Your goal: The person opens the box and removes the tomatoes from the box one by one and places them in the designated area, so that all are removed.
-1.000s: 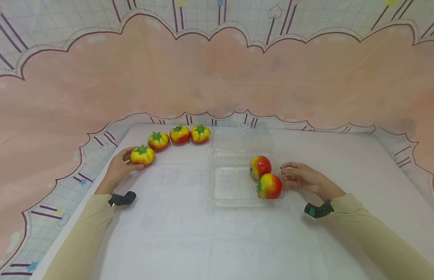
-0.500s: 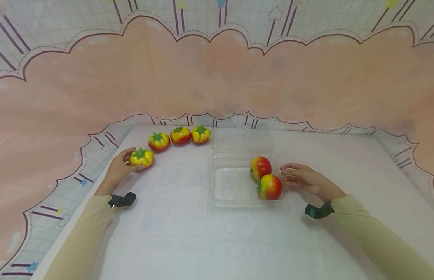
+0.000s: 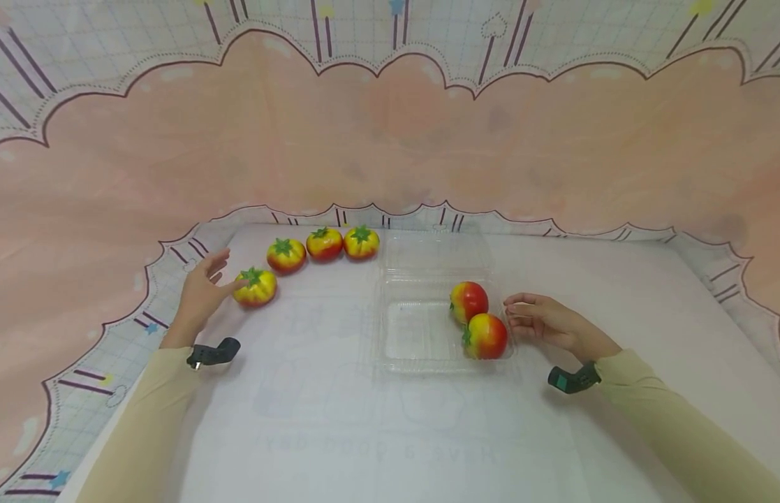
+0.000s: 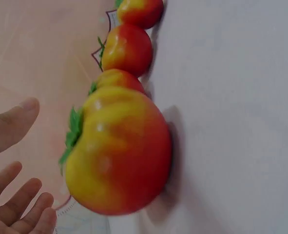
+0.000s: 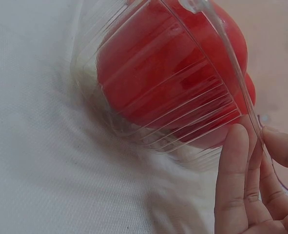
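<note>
My left hand (image 3: pixel 201 293) hovers at the left side of a yellow-and-red tomato (image 3: pixel 256 288) with a green leafy top, fingers spread and the thumb overlapping its edge in the head view. The left wrist view has this tomato (image 4: pixel 122 151) resting on the white surface, apart from the hand's thumb and fingers. At the right, my right hand (image 3: pixel 543 320) pinches the rim of a clear plastic clamshell box (image 5: pixel 217 83) between thumb and fingers. Two more tomatoes, a rear one (image 3: pixel 470 300) and a front one (image 3: pixel 487 337), lie tipped sideways in the box's right part.
Three other tomatoes, a left one (image 3: pixel 286 256), a middle one (image 3: pixel 325 244) and a right one (image 3: pixel 361 243), line the back left of the white table (image 3: pixel 327 419). The box's lid (image 3: pixel 436 251) lies folded back behind it. A patterned curtain (image 3: pixel 390 140) hangs beyond.
My left hand has let go of the leftmost tomato and drawn back to the left. That tomato sits slightly nearer the front than before. The right hand stays at the box rim.
</note>
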The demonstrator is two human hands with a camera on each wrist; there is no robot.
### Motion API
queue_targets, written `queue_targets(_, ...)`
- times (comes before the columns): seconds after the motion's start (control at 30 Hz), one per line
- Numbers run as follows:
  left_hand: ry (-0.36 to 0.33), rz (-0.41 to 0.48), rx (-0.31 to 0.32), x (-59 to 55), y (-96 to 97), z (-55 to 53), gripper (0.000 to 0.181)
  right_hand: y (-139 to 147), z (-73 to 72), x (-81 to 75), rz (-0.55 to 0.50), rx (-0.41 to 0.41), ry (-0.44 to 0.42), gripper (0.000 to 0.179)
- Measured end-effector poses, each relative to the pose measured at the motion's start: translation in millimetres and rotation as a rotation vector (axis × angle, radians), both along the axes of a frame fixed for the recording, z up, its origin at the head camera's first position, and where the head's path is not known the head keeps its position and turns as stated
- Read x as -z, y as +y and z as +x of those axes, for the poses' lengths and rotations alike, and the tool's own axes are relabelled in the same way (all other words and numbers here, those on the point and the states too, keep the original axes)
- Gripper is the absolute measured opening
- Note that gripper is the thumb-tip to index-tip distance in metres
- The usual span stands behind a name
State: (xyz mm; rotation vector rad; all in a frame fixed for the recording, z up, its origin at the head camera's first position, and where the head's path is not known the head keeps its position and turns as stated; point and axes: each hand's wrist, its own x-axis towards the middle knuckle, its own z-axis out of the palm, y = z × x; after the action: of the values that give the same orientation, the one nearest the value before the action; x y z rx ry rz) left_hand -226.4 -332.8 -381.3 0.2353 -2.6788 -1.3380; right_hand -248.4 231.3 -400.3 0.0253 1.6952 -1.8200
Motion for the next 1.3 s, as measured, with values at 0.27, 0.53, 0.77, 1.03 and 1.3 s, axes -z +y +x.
queue_targets(0.27,0.112,-0.019,0.021,-20.2,28.9,-0.5,0.070,0.2,0.3,0.4,-0.002,-0.003,0.001,0.006)
queue_targets(0.53,0.139,0.007,0.136,-39.4,67.0,1.2,0.067,-0.2,-0.3,-0.3,0.005,0.008,-0.005,0.007)
queue_targets(0.77,0.108,0.049,0.257,-46.9,99.1,-1.3,0.064,-0.5,0.9,-0.4,0.007,0.003,-0.002,0.006)
queue_targets(1.03,0.113,0.123,0.402,-45.0,125.0,-8.6,0.061,0.1,1.4,-0.6,-0.065,-0.029,-0.022,0.008)
queue_targets(1.3,0.052,0.109,0.532,-46.2,158.1,-18.8,0.061,-0.1,1.1,-2.2,-0.062,-0.021,-0.023,0.007)
